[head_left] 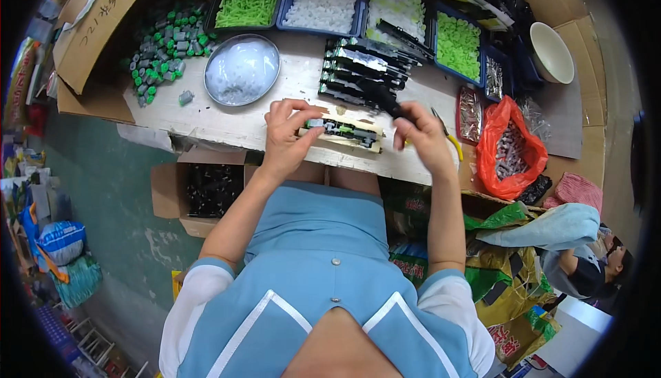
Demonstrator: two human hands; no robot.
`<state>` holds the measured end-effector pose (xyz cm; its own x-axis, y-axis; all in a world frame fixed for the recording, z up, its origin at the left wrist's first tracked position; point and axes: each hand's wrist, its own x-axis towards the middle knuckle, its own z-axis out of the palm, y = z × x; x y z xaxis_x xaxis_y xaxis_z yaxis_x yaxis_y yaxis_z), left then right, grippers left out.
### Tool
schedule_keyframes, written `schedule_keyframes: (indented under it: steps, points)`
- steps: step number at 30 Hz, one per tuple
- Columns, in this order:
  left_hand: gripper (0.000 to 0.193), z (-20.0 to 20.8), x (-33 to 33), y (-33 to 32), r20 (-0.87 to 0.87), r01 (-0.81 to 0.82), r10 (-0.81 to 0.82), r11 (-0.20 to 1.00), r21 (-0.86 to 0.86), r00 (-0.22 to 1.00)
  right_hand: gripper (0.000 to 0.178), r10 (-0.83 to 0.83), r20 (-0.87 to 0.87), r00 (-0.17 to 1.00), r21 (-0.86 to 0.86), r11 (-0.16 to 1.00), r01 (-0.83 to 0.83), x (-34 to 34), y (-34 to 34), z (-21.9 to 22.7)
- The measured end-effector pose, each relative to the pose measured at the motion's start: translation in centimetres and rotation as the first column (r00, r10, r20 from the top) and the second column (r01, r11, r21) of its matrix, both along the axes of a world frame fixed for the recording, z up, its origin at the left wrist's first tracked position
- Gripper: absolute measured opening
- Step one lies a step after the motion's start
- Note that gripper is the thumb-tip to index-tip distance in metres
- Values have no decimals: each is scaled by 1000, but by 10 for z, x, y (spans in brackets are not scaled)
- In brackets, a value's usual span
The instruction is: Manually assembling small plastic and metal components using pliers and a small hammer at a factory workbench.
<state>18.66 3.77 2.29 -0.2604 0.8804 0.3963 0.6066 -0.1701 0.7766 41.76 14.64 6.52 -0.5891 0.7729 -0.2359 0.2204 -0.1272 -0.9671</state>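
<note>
My left hand [285,135] pinches a small grey part [315,123] between thumb and fingers, at the left end of a black toy-like shell [344,129]. Green and grey pieces sit inside that shell, which rests in a pale wooden holder [335,139] at the table's near edge. Just right of it, my right hand [422,135] is closed on a dark elongated black piece [380,96], smeared by motion; its exact kind is unclear. Beyond lies a row of similar black shells [344,68]. Beside my right hand is a tool with yellow handles [454,147], partly hidden.
Left stand a round metal dish [241,68] of whitish, glossy stuff and a pile of grey-green cylinders [162,54]. Trays of green parts [248,3] and white parts [322,3] line the back. A red bag [497,171] of small metal parts lies right; a person [585,268] is beyond.
</note>
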Motion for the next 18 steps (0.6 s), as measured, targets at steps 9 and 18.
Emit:
schedule_keyframes:
  steps: [9, 18]
  points:
    - [22, -2, -9, -10, 165, -13, 13, 1000, -3, 986, 31, -138, 299, 944, 662, 743, -101, -33, -42, -12]
    - [39, -3, -14, -5, 167, 49, -48, 999, -6, 985, 30, -258, 341, 904, 884, 415, -215, -55, -49, -28]
